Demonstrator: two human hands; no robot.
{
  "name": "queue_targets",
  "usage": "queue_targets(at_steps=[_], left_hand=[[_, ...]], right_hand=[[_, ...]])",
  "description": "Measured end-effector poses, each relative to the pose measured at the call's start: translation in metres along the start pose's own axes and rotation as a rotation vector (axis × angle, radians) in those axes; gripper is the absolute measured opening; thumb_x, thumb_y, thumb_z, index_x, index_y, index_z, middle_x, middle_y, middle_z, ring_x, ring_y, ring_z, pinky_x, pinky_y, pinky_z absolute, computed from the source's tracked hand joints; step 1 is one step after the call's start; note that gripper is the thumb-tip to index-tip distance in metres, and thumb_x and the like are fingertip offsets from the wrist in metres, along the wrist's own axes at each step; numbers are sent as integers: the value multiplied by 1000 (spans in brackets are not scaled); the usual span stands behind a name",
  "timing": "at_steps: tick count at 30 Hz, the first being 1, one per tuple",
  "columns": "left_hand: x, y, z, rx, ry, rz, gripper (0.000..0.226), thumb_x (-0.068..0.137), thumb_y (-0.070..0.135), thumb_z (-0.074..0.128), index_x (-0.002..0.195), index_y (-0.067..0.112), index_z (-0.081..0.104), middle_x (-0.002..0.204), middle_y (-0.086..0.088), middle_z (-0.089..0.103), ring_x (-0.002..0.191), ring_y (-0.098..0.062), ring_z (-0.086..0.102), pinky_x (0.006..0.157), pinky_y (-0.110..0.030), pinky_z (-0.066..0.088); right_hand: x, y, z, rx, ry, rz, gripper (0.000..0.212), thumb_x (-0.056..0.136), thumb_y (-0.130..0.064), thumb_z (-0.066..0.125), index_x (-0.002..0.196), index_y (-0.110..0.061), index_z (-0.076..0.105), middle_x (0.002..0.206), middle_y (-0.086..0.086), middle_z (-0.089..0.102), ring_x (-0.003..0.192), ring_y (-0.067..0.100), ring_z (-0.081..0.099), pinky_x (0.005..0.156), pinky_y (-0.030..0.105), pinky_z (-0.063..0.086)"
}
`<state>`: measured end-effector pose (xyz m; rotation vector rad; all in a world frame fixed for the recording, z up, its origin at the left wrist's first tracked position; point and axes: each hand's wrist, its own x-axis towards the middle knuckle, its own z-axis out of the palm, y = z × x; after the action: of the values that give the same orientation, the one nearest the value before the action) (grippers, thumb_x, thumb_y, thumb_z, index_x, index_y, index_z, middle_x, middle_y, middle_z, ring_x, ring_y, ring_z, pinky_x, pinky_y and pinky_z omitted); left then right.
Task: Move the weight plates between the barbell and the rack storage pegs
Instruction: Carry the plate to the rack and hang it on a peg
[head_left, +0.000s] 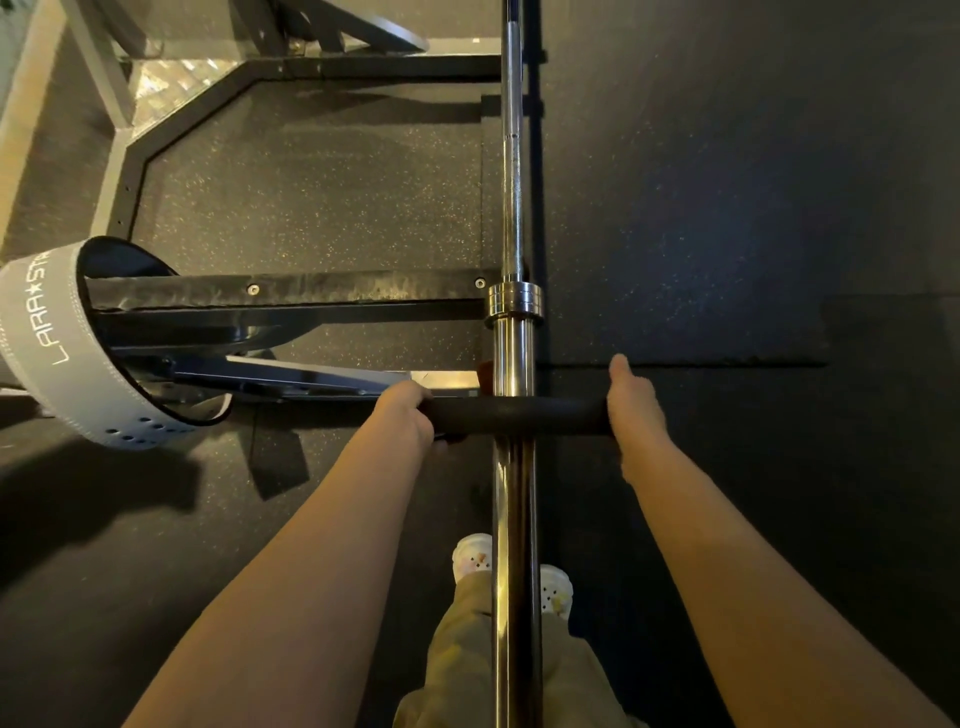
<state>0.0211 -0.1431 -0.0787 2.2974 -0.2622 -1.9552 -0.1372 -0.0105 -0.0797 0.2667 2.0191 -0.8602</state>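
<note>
The dark speckled rubber gym floor (311, 208) fills the frame, darker and in shadow toward 3 o'clock. Over it, from 9 o'clock to 12 o'clock, runs the black steel angular base frame of the rack (291, 299), with one beam lying across toward the centre.

The long chrome steel barbell (511, 171) runs straight from 12 o'clock to 6 o'clock through the middle of the picture, its thin shaft meeting a ridged collar near the centre and widening into the thick sleeve that comes on toward the viewer.

At 9 o'clock a wide grey leather lifting belt with white lettering and punched holes (41, 343) is looped round the rack frame.

The black rubber round weight plate (519, 414) sits on the barbell sleeve, seen edge-on as a dark band crossing the sleeve just below centre, on the near side of the collar and apart from it.

The left hand (405, 415) grips the plate's rim at its 9 o'clock end, fingers curled over the edge. The right hand (634, 405) holds the rim at the 3 o'clock end, thumb laid along the top; its fingers go behind the plate and are hidden.

At 6 o'clock, under the sleeve, are khaki trouser legs (467, 649) and white perforated clogs (556, 592).
</note>
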Motion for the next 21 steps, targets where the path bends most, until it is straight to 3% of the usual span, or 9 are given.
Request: queue_targets(at_steps=[2,3,5,8,9,12,15,21], left_hand=[[-5,-9,-12,45,-91,23,40,92,22,59,127,14,42,114,-19,52,108,-38,56,85,-47,54],[-3,-13,-18,30,-131,18,40,91,28,60,125,15,43,111,-20,53,105,-37,57,80,-47,55],[0,-23,-25,-40,-162,5,47,88,37,64,125,17,44,114,-21,54,104,-38,59,81,-50,55],[-3,-32,-28,-109,-177,42,49,87,42,65,123,17,43,112,-20,55,102,-37,59,84,-50,54],[-6,-33,-27,-141,-202,49,47,88,41,64,122,17,43,111,-20,55,100,-36,59,79,-49,55],[-6,-32,-25,-165,-250,85,46,90,37,62,127,17,44,113,-18,56,100,-33,59,69,-44,55],[-1,-27,-18,-133,-234,113,43,92,33,58,130,19,45,113,-16,57,101,-31,58,73,-44,55],[11,-14,-22,14,-247,71,36,93,33,55,124,16,49,111,-18,59,99,-30,60,93,-47,52]], right_hand=[[-16,10,-3,-407,134,-348,65,91,-67,31,142,-26,31,136,10,42,117,26,47,90,45,46],[-31,13,-1,-484,199,-568,65,90,-68,32,140,-27,34,142,6,39,127,24,42,99,46,41],[-59,10,13,-497,210,-987,52,92,-60,37,128,-24,47,128,-1,51,119,13,47,102,40,39],[-65,16,47,-772,96,-1410,32,94,-47,45,101,-20,61,92,-3,63,86,12,59,84,36,48],[-61,17,53,-853,120,-1472,31,94,-45,46,95,-19,63,86,-2,64,79,14,59,77,33,48],[-51,10,65,-925,309,-1420,35,95,-46,44,82,-20,62,73,-2,60,64,14,54,63,29,41],[-43,10,71,-914,453,-1468,36,95,-45,43,75,-20,60,67,-2,57,58,14,50,57,27,38],[-38,9,77,-890,510,-1532,33,93,-42,46,74,-19,61,67,0,57,57,16,51,56,26,38]])
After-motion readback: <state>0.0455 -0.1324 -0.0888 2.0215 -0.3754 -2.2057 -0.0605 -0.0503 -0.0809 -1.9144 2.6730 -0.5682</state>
